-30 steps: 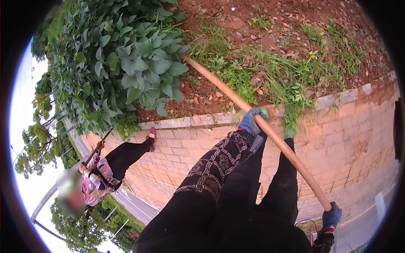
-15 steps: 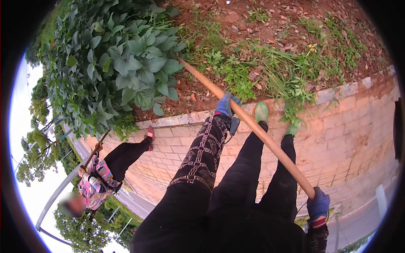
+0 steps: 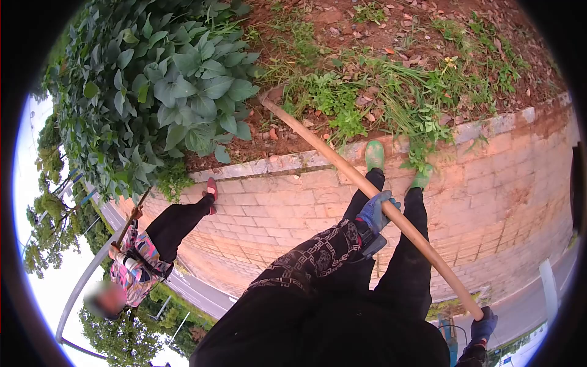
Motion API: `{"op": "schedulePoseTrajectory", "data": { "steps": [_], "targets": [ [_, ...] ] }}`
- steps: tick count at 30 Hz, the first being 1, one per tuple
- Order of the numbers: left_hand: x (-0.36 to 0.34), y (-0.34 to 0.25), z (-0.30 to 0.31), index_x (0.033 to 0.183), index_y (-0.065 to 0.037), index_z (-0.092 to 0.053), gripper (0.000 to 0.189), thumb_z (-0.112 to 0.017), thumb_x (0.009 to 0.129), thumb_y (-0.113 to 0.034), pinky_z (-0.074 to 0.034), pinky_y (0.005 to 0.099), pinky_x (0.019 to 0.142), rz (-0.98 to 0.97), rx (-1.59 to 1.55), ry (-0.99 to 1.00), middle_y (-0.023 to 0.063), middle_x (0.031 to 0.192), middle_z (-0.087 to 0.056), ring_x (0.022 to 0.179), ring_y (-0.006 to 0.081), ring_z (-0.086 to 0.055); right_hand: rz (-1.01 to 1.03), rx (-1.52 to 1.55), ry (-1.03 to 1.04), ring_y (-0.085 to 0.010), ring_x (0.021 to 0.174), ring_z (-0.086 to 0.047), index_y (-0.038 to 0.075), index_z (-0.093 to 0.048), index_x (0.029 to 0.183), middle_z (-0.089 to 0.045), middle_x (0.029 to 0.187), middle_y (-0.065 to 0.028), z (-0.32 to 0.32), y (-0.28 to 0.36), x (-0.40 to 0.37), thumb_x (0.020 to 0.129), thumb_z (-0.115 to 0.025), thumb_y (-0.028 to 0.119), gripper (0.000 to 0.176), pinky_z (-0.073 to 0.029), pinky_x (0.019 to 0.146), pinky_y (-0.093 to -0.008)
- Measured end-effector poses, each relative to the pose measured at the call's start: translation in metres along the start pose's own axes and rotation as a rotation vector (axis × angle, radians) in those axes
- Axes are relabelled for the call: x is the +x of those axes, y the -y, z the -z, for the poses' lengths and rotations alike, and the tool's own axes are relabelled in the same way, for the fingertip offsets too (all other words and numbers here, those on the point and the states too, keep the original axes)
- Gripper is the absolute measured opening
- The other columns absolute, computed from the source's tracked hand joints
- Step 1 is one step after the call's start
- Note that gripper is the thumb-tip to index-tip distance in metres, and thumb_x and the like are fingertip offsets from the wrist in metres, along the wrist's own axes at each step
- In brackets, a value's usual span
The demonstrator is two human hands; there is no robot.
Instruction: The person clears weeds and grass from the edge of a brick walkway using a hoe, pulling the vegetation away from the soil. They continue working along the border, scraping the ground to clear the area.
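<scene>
A hoe with a long wooden handle [image 3: 330, 154] runs slantwise across the head view. Its far end, where a brownish blade [image 3: 273, 95] partly shows, rests at the soil beside the leafy plants. My left hand [image 3: 376, 211], in a blue-grey glove, is closed around the middle of the handle. Lower right, my right hand [image 3: 484, 324], also gloved, grips the handle's near end. A dark device is strapped at my left wrist [image 3: 372, 244]. Below the handle are my green shoes [image 3: 374, 155], by the kerb.
Broad-leaved plants [image 3: 202, 92] fill the upper left. Weeds and grass [image 3: 397, 92] grow on the red soil [image 3: 330, 27]. A kerb [image 3: 281, 163] separates the bed from the brick paving [image 3: 293, 202]. At left, another person [image 3: 137, 263] holds a long-handled tool.
My left hand has slid down the handle toward me, from near the kerb to its middle. My right hand and the handle's near end have moved down and right; the blade now shows at the soil.
</scene>
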State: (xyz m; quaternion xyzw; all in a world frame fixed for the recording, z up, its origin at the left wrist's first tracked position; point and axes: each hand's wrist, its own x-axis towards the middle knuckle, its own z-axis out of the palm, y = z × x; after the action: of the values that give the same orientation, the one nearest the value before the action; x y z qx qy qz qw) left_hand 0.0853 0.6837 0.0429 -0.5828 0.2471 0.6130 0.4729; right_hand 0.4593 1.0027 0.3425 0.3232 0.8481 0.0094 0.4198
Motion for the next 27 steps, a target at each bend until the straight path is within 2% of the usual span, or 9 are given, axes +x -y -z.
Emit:
{"op": "schedulePoseTrajectory", "data": {
  "steps": [1, 3, 5, 12, 17, 20, 22, 24, 27],
  "targets": [
    [0.000, -0.012, -0.005, 0.094, -0.009, -0.055, 0.015, -0.065, 0.085, -0.016, -0.052, 0.0424, 0.080, -0.001, 0.000, -0.004, 0.0054, 0.081, -0.056, 0.080, 0.0261, -0.060, 0.002, 0.002, 0.003, -0.0305, 0.068, -0.059, 0.013, -0.057, 0.075, -0.061, 0.069, -0.0081, -0.030, -0.006, 0.003, 0.068, -0.068, 0.006, 0.014, -0.043, 0.069, -0.0388],
    [0.011, -0.036, -0.009, 0.093, -0.009, -0.054, 0.015, -0.065, 0.085, -0.015, -0.052, 0.0393, 0.073, -0.140, 0.061, 0.034, 0.0055, 0.079, -0.056, 0.074, 0.0250, -0.059, -0.328, 0.695, 0.342, -0.0292, 0.068, -0.060, 0.010, -0.058, 0.081, -0.062, 0.074, -0.0101, -0.102, -0.025, 0.013, 0.069, -0.066, 0.004, 0.016, -0.046, 0.064, -0.0366],
    [0.030, -0.075, -0.005, 0.094, -0.008, -0.055, 0.015, -0.065, 0.084, -0.014, -0.052, 0.0373, 0.069, -0.129, 0.028, 0.226, 0.0055, 0.079, -0.055, 0.071, 0.0240, -0.058, -0.094, 0.431, 0.219, -0.0334, 0.069, -0.062, 0.009, -0.060, 0.080, -0.063, 0.072, -0.0133, -0.035, 0.063, 0.038, 0.070, -0.065, 0.006, 0.012, -0.048, 0.061, -0.0373],
    [-0.012, -0.230, -0.086, 0.092, -0.008, -0.058, 0.010, -0.063, 0.087, -0.015, -0.053, 0.0387, 0.063, -0.553, 0.224, -0.090, 0.0057, 0.074, -0.053, 0.067, 0.0243, -0.058, 0.118, 0.580, 0.244, -0.0367, 0.071, -0.066, 0.007, -0.062, 0.086, -0.066, 0.075, -0.0181, 0.017, 0.224, 0.112, 0.074, -0.070, 0.020, 0.020, -0.051, 0.063, -0.0422],
    [0.032, -0.286, -0.072, 0.091, -0.010, -0.054, 0.014, -0.064, 0.087, -0.019, -0.055, 0.0376, 0.065, -0.606, 0.220, 0.098, 0.0057, 0.073, -0.053, 0.065, 0.0235, -0.057, 0.145, 0.629, 0.386, -0.0363, 0.074, -0.067, 0.007, -0.063, 0.090, -0.068, 0.076, -0.0176, 0.038, 0.259, 0.127, 0.075, -0.072, 0.029, 0.028, -0.053, 0.066, -0.0431],
    [0.041, -0.208, -0.073, 0.081, -0.009, -0.049, 0.018, -0.061, 0.090, -0.018, -0.050, 0.0371, 0.055, -0.532, 0.247, -0.168, 0.0033, 0.065, -0.048, 0.056, 0.0200, -0.051, 0.045, 0.711, 0.569, -0.0358, 0.074, -0.067, 0.007, -0.064, 0.088, -0.068, 0.076, -0.0179, 0.009, 0.206, 0.095, 0.076, -0.072, 0.029, 0.026, -0.053, 0.065, -0.0415],
    [0.036, -0.114, -0.055, 0.094, -0.006, -0.053, 0.022, -0.066, 0.088, -0.022, -0.055, 0.0397, 0.058, -0.479, 0.271, -0.263, 0.0056, 0.074, -0.054, 0.064, 0.0238, -0.060, 0.108, 0.502, 0.539, -0.0318, 0.068, -0.068, 0.007, -0.064, 0.087, -0.068, 0.074, -0.0157, -0.037, 0.134, 0.041, 0.078, -0.070, 0.027, 0.023, -0.053, 0.060, -0.0394],
    [0.011, -0.032, -0.044, 0.101, -0.006, -0.053, 0.024, -0.066, 0.088, -0.021, -0.056, 0.0407, 0.066, -0.276, 0.241, -0.146, 0.0072, 0.081, -0.056, 0.070, 0.0255, -0.062, -0.126, 0.564, 0.746, -0.0243, 0.066, -0.067, 0.001, -0.062, 0.083, -0.068, 0.072, -0.0133, -0.032, 0.079, -0.005, 0.072, -0.073, 0.014, 0.020, -0.051, 0.061, -0.0363],
    [0.000, 0.005, -0.042, 0.101, -0.006, -0.053, 0.022, -0.066, 0.088, -0.019, -0.056, 0.0412, 0.073, -0.119, 0.198, -0.081, 0.0078, 0.082, -0.056, 0.076, 0.0257, -0.062, -0.181, 0.603, 0.570, -0.0242, 0.069, -0.066, 0.006, -0.063, 0.088, -0.068, 0.073, -0.0118, -0.107, 0.003, -0.058, 0.074, -0.070, 0.013, 0.017, -0.051, 0.061, -0.0355]
  ]
}}
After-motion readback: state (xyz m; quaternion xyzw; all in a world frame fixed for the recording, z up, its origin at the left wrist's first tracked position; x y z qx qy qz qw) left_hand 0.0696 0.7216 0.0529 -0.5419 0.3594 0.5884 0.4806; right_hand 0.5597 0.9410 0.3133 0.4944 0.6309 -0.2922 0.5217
